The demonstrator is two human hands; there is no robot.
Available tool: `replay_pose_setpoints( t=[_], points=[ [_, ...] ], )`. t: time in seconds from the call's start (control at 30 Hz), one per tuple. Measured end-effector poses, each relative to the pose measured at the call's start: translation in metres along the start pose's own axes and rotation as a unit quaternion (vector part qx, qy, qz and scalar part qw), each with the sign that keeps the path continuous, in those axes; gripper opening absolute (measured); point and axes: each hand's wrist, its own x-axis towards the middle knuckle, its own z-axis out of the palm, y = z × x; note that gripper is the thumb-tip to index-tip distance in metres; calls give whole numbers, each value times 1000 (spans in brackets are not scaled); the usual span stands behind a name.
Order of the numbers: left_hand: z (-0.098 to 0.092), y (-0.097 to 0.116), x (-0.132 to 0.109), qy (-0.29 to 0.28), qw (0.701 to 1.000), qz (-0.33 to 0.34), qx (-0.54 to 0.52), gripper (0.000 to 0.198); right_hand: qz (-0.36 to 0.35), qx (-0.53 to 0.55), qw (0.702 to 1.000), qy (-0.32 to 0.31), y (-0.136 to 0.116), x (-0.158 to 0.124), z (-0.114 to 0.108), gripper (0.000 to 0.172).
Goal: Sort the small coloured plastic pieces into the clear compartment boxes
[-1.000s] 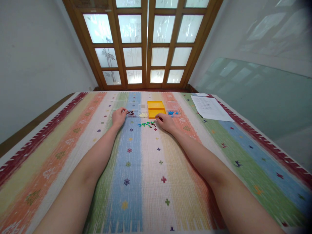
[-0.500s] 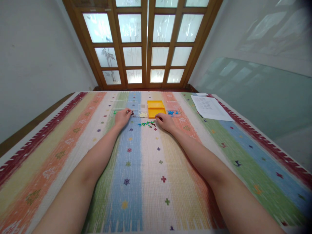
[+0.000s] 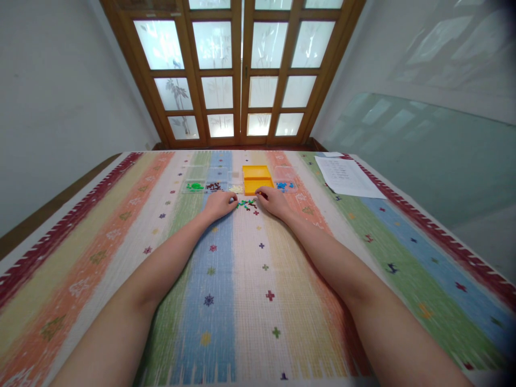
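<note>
My left hand [image 3: 220, 205] is at the left end of a small loose pile of green, blue and dark red pieces [image 3: 246, 205] on the cloth. Its thumb and fingertips are pinched together, and what is between them is too small to make out. On the pile's other side, my right hand [image 3: 274, 201] rests by the near edge of an open yellow box [image 3: 252, 190]. Its fingers are also closed, their contents hidden. Left of the yellow box, clear boxes hold green pieces [image 3: 195, 186], dark brown pieces [image 3: 213, 186] and pale pieces [image 3: 237, 190]. Blue pieces [image 3: 285, 186] lie in a clear box to its right.
A striped, patterned tablecloth [image 3: 245, 301] covers the table. Printed white paper [image 3: 349, 176] lies at the far right. Beyond the table stand wooden doors with frosted panes [image 3: 220, 92]; a glass panel [image 3: 423, 145] leans along the right wall.
My left hand has moved right and nearer, from the dark brown pieces to the loose pile, uncovering the green and brown pieces. My right hand has stayed by the yellow box.
</note>
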Motion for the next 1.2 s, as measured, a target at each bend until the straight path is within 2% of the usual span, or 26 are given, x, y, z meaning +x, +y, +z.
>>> replay_pose_setpoints(
  t=[0.17,0.63,1.0,1.2],
  points=[
    [-4,0,0,-17,999,26,-24,28,0,-1,1000,-2,2,0,2,19],
    [-4,3,-1,-29,999,29,-27,23,-3,0,1000,-4,2,0,1,21],
    [-8,-3,0,18,999,13,-27,27,-6,3,1000,0,2,0,2,20],
    [-16,-16,-1,49,998,-45,-7,29,-16,4,1000,1,4,0,3,20]
  ],
)
